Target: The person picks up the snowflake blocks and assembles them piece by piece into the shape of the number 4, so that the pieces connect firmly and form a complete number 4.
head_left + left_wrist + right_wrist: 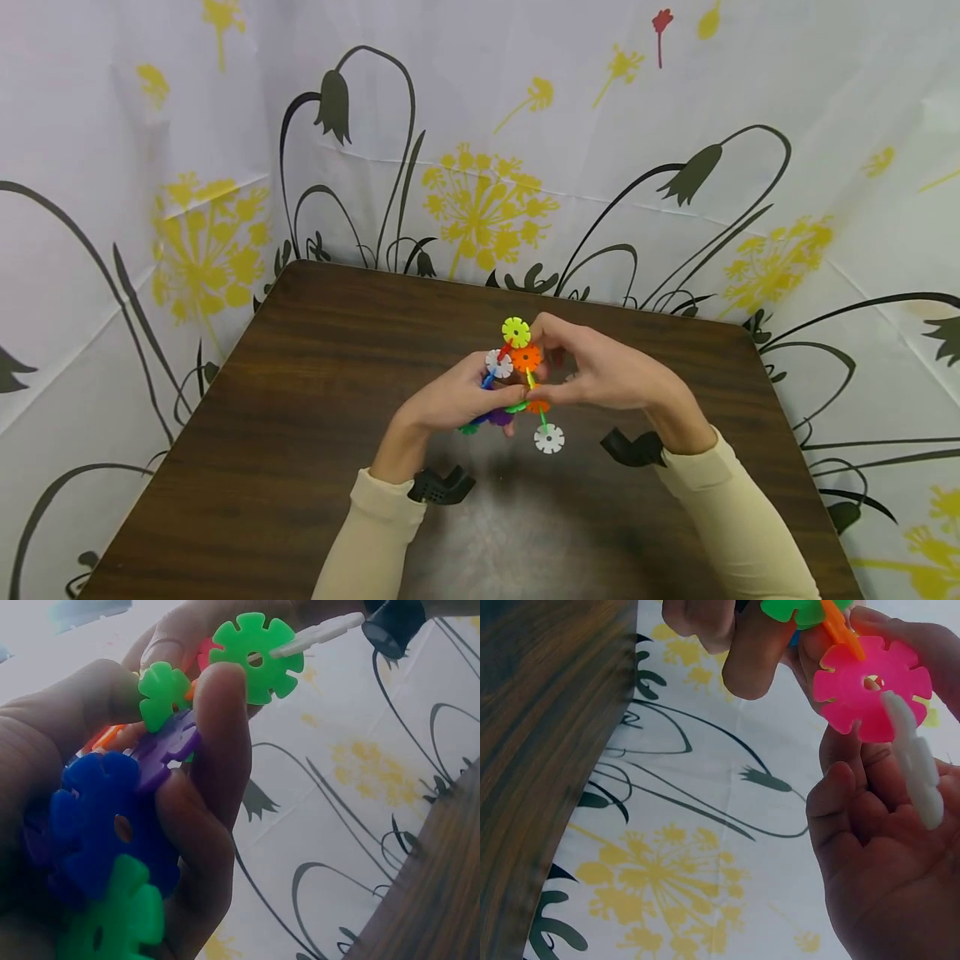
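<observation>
Both hands hold one structure of notched, interlocking plastic discs above the table. My left hand (453,392) grips its left side, with a blue disc (94,802) and a purple disc (161,754) within its curled fingers in the left wrist view. From the right, my right hand (611,367) pinches the structure by its orange discs (520,363), thumb and index finger bent around it. A yellow disc (516,323) stands at the top, and a white disc (549,448) hangs at the lower end. A pink disc (840,682) carries another white disc (916,769) over the right palm.
Beneath the hands spreads a dark wood-grain table (300,467). Behind and beside it hangs a white cloth (600,100) printed with flowers. Each wrist wears a black camera mount (442,486), below the rolled cream sleeves (375,533).
</observation>
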Available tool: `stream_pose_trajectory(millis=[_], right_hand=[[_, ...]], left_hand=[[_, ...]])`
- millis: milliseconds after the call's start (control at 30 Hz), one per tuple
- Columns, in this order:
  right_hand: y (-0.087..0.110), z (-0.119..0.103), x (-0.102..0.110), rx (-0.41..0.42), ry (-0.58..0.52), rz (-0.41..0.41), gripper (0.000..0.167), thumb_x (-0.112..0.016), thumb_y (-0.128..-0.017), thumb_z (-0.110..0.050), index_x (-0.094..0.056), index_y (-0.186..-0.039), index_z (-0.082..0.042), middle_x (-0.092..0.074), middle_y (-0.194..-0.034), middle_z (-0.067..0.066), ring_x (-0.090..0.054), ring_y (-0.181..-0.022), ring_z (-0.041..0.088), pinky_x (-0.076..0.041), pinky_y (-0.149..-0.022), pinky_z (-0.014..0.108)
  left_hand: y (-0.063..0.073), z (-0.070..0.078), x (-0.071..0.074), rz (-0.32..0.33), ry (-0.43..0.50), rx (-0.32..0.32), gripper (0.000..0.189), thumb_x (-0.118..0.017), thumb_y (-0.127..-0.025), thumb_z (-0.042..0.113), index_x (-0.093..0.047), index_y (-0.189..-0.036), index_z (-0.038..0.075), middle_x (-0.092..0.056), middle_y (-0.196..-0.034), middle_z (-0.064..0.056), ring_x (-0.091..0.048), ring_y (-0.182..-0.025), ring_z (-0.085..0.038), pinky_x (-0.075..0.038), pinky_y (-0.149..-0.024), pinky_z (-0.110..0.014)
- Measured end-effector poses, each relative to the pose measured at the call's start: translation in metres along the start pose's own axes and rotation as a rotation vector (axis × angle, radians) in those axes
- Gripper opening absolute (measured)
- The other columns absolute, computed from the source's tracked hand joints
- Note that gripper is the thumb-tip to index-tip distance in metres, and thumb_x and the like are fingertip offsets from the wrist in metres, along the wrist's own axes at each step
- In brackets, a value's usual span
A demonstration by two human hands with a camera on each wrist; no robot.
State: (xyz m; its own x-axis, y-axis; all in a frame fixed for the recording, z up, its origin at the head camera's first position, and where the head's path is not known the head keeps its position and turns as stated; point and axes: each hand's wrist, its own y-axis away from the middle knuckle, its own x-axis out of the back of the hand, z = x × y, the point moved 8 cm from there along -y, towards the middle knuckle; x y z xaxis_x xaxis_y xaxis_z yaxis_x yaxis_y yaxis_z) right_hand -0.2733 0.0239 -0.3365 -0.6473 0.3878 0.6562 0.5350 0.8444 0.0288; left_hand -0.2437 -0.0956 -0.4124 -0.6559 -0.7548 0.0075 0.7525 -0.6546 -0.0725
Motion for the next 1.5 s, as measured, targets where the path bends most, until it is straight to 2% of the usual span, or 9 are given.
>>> stream_pose_trajectory(millis=[233,333,467,633,800,1000,1133,1333,1500], right_hand=[[0.001,0.007,-0.002,-0.011,0.003,0.039,0.046,-0.090,-0.089,-0.021,-0.051,-0.113,-0.019,-0.062,-0.086,0.002,-0.064,-0.090,0.018,-0.059,-0.083,0.035],[0.004,0.011,-0.003,-0.009,0.001,0.064,0.045,-0.090,-0.090,-0.021,-0.052,-0.114,-0.019,-0.063,-0.087,-0.001,-0.065,-0.090,0.018,-0.059,-0.083,0.034],[0.007,0.009,-0.003,0.003,0.010,0.072,0.045,-0.089,-0.091,-0.021,-0.053,-0.118,-0.021,-0.067,-0.092,-0.005,-0.066,-0.092,0.018,-0.060,-0.085,0.034],[0.007,0.007,-0.003,-0.005,0.011,0.051,0.043,-0.088,-0.092,-0.022,-0.053,-0.117,-0.022,-0.070,-0.096,-0.007,-0.066,-0.095,0.024,-0.060,-0.083,0.038],[0.007,0.010,0.001,-0.036,0.016,0.050,0.041,-0.087,-0.092,-0.025,-0.052,-0.112,-0.024,-0.067,-0.091,-0.006,-0.067,-0.093,0.021,-0.060,-0.084,0.036],[0.011,0.023,0.006,-0.034,-0.044,0.082,0.046,-0.082,-0.097,-0.028,-0.056,-0.135,-0.028,-0.066,-0.094,-0.002,-0.062,-0.087,0.019,-0.057,-0.075,0.032],[0.023,0.041,0.009,-0.006,-0.133,0.176,0.050,-0.074,-0.103,-0.021,-0.055,-0.149,-0.024,-0.064,-0.099,0.003,-0.062,-0.088,0.022,-0.055,-0.074,0.032],[0.042,0.081,-0.001,-0.092,-0.272,0.282,0.028,-0.066,-0.108,-0.021,-0.063,-0.136,-0.019,-0.068,-0.113,0.006,-0.068,-0.101,0.031,-0.061,-0.090,0.031],[0.050,0.096,-0.013,-0.100,-0.355,0.298,0.016,-0.064,-0.110,-0.020,-0.068,-0.124,-0.014,-0.071,-0.101,0.016,-0.063,-0.088,0.049,-0.063,-0.077,0.034]], left_hand=[[-0.002,-0.004,0.000,-0.008,0.029,0.027,0.035,-0.068,-0.107,0.026,-0.063,-0.132,0.002,-0.072,-0.111,-0.010,-0.074,-0.072,-0.036,-0.063,-0.081,-0.033],[-0.005,-0.007,-0.001,-0.012,0.033,0.019,0.031,-0.068,-0.108,0.025,-0.064,-0.129,0.002,-0.071,-0.110,-0.019,-0.073,-0.073,-0.041,-0.063,-0.080,-0.032],[-0.008,-0.010,-0.001,-0.022,0.038,-0.009,0.027,-0.066,-0.109,0.023,-0.065,-0.125,0.002,-0.070,-0.108,-0.026,-0.074,-0.071,-0.035,-0.062,-0.078,-0.031],[-0.008,-0.010,-0.003,-0.041,0.050,-0.011,0.029,-0.067,-0.108,0.024,-0.065,-0.125,0.001,-0.071,-0.106,-0.020,-0.074,-0.070,-0.024,-0.062,-0.078,-0.031],[-0.011,-0.006,-0.003,-0.025,0.032,0.003,0.026,-0.066,-0.109,0.022,-0.065,-0.126,0.002,-0.072,-0.104,-0.011,-0.073,-0.071,-0.027,-0.062,-0.078,-0.031],[-0.016,-0.007,0.001,0.022,0.003,0.035,0.028,-0.064,-0.110,0.029,-0.067,-0.126,0.005,-0.076,-0.093,-0.012,-0.076,-0.074,-0.035,-0.061,-0.079,-0.032],[-0.022,-0.013,0.004,0.077,0.016,0.058,0.028,-0.063,-0.110,0.029,-0.064,-0.127,0.006,-0.076,-0.085,-0.013,-0.075,-0.078,-0.044,-0.061,-0.079,-0.032],[-0.024,-0.021,0.011,0.164,0.094,0.080,0.030,-0.059,-0.112,0.027,-0.051,-0.131,0.006,-0.069,-0.094,-0.009,-0.076,-0.072,-0.038,-0.064,-0.076,-0.035],[-0.023,-0.027,0.013,0.215,0.194,0.115,0.039,-0.039,-0.114,0.045,-0.039,-0.131,0.010,-0.068,-0.102,-0.009,-0.074,-0.070,-0.031,-0.066,-0.073,-0.042]])
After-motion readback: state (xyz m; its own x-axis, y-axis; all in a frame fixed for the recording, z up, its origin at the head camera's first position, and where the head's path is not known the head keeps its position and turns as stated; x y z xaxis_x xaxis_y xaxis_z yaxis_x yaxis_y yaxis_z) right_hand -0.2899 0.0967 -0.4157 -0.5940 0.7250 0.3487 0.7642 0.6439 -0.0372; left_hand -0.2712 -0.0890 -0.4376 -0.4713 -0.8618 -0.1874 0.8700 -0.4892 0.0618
